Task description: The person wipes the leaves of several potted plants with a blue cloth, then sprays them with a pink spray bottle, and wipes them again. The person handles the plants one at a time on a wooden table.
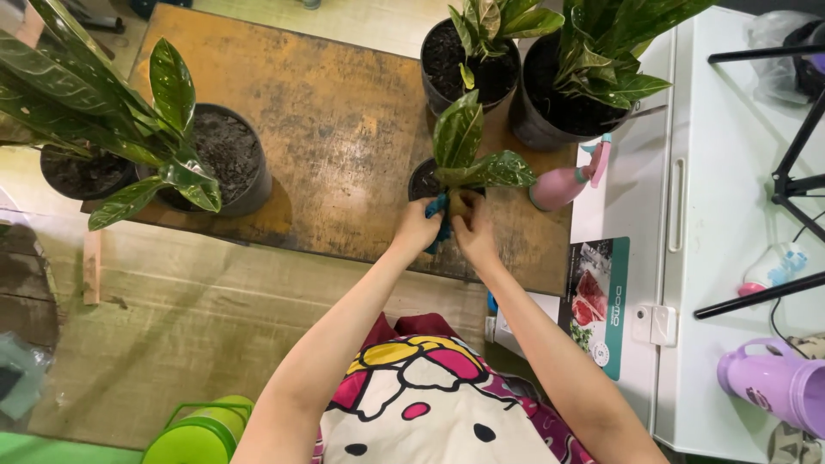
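A small black pot (424, 182) with a speckled green plant (464, 146) stands near the front edge of a worn wooden table (335, 120). Both of my hands meet at the base of this plant. My left hand (417, 228) grips a blue cloth (439, 215) against the pot. Just right of the cloth, my right hand (473, 228) has its fingers pinched at a low leaf or stem; exactly what it grips is hidden.
Two bigger black pots with leafy plants (468, 51) (584, 77) stand at the back right, two more (219, 159) (82, 172) at the left. A pink spray bottle (567, 182) lies right of the small pot. A white cabinet (730, 215), tripod legs (786, 185) and a purple jug (773, 382) are at the right.
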